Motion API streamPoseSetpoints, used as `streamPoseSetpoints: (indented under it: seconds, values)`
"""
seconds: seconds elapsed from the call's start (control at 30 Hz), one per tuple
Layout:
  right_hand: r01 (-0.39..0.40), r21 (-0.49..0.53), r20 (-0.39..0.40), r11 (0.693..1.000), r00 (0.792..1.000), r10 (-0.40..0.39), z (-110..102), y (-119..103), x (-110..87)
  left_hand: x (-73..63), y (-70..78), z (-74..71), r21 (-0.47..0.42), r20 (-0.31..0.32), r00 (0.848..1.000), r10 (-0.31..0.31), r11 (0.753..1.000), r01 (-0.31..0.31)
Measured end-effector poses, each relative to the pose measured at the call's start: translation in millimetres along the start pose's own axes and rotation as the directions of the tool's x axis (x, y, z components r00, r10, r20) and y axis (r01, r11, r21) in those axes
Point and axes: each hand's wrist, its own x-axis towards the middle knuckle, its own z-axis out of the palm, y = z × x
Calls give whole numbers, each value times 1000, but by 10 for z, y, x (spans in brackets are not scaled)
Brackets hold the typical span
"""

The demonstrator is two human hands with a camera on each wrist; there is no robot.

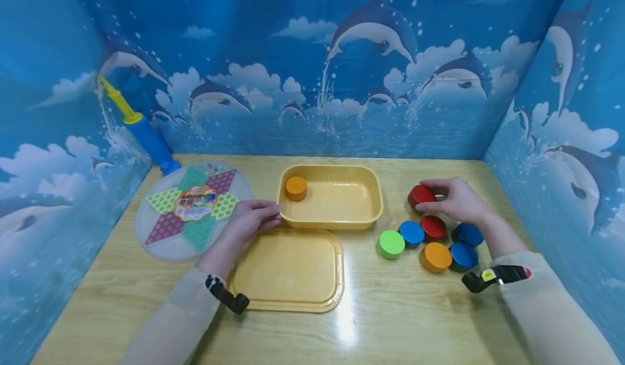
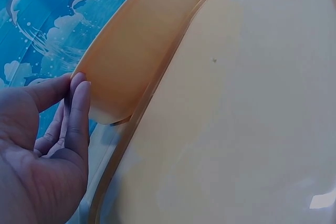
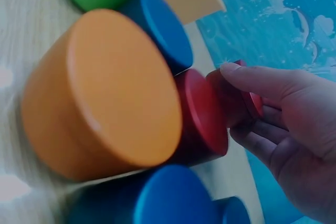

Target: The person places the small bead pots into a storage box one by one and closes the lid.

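My left hand [image 1: 248,223] pinches the left front corner of the yellow plastic bin [image 1: 332,225] at its rim, thumb and fingertips together in the left wrist view. Inside the bin, on its left side, sits an orange round block [image 1: 295,188]. At the right, my right hand [image 1: 454,199] grips a red round block [image 1: 420,196] between thumb and fingers. Close in front of it are another red block [image 1: 433,228], a blue block [image 1: 412,234], a green block [image 1: 390,244], an orange block [image 1: 436,257] and two more blue blocks [image 1: 464,256] on the table.
A yellow lid [image 1: 288,270] lies flat in front of the bin, partly under my left forearm. To the left is a round Chinese checkers board [image 1: 192,210], with a blue and yellow pump [image 1: 148,140] leaning behind it. A dolphin-print backdrop [image 1: 312,110] encloses the table's back and sides.
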Motion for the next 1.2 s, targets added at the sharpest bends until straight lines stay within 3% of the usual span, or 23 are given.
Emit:
streamPoseSetpoints:
  seconds: [0.5, 0.9, 1.2]
  values:
    - [75, 128, -59, 989, 996, -68, -82, -438, 67, -20, -6, 4, -25, 4, 1000, 7, 1000, -7]
    - [151, 178, 0, 972, 988, -154, 4, -895, 280, -13, -8, -4, -29, 10, 1000, 18, 999, -18]
    - [235, 130, 54, 963, 968, -243, 189, -1149, 510, -24, 5, -1, -20, 6, 1000, 14, 1000, -14]
